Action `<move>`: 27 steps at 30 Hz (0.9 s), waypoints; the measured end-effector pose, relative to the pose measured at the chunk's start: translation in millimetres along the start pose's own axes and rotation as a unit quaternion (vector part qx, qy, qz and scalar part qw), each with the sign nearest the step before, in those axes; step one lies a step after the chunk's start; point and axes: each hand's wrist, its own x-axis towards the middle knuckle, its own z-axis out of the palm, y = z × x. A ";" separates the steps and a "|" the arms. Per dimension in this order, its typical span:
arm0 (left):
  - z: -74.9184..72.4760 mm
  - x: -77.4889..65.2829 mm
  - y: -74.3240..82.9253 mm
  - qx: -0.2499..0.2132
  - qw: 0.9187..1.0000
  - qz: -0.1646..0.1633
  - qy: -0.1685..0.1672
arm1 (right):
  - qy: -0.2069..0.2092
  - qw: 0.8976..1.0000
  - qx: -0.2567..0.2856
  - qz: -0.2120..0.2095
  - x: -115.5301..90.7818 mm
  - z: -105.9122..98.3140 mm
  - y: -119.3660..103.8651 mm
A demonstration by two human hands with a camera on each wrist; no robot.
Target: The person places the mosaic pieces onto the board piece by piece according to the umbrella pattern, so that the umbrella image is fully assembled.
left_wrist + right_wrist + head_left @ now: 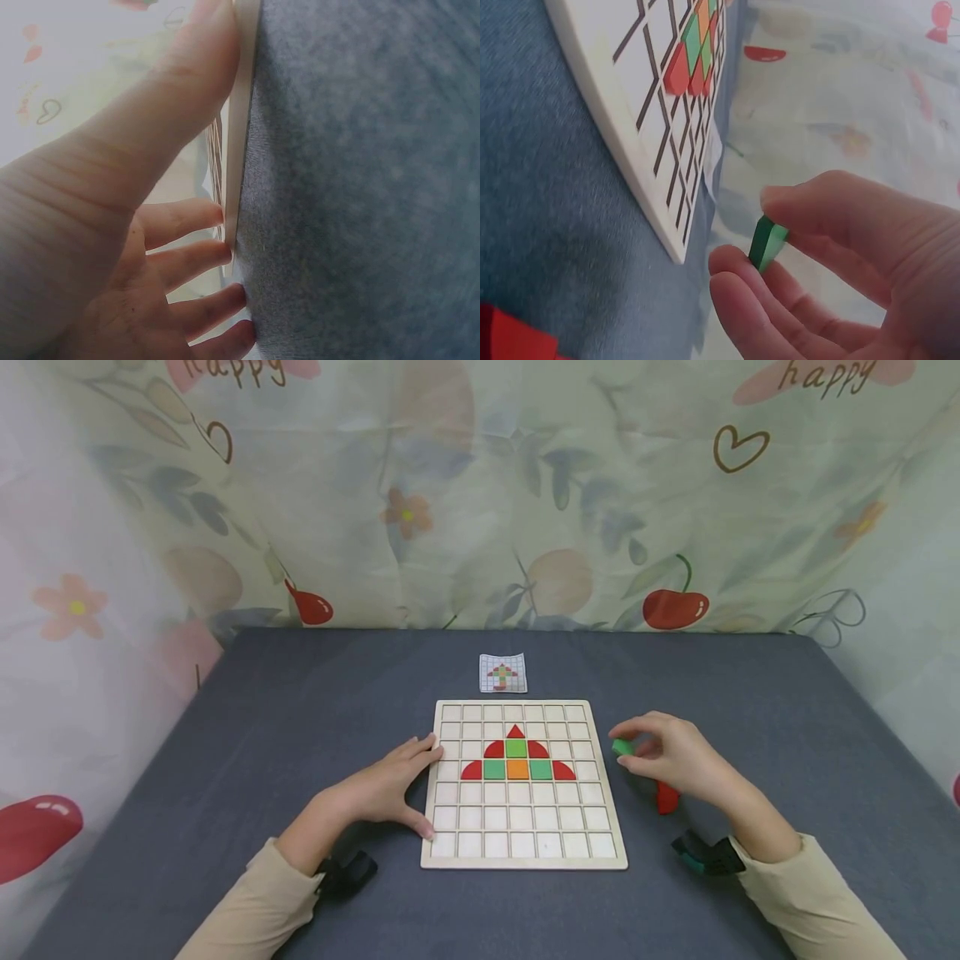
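Note:
A white grid board (525, 863) lies on the table. Set in its cells are a red triangle (515, 732), several red quarter-round pieces (471, 771), green squares (516, 748) and one orange square (517, 769). My left hand (375, 789) rests along the board's left edge, its fingers spread and the thumb touching near the lower left corner. To the right of the board, my right hand (678, 760) pinches a small green block (768, 241) between thumb and fingers, held above the table. Below this hand lies a red block (667, 799), partly hidden by it.
Behind the board lies a small printed card (489, 687) with a coloured grid pattern. A dark grey cloth (337, 685) covers the table. A patterned curtain (480, 543) hangs at its back edge. Both wrists carry black camera mounts (348, 872).

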 end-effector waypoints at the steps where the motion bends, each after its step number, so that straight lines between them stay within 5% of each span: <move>1: -0.2 -0.2 0.2 -0.001 1.000 0.001 0.000 | -0.001 1.000 0.003 -0.002 0.2 0.1 -1.6; 27: -0.8 -0.3 1.2 -0.005 1.000 -0.005 0.000 | -0.049 0.997 0.020 -0.049 11.2 24.7 -29.7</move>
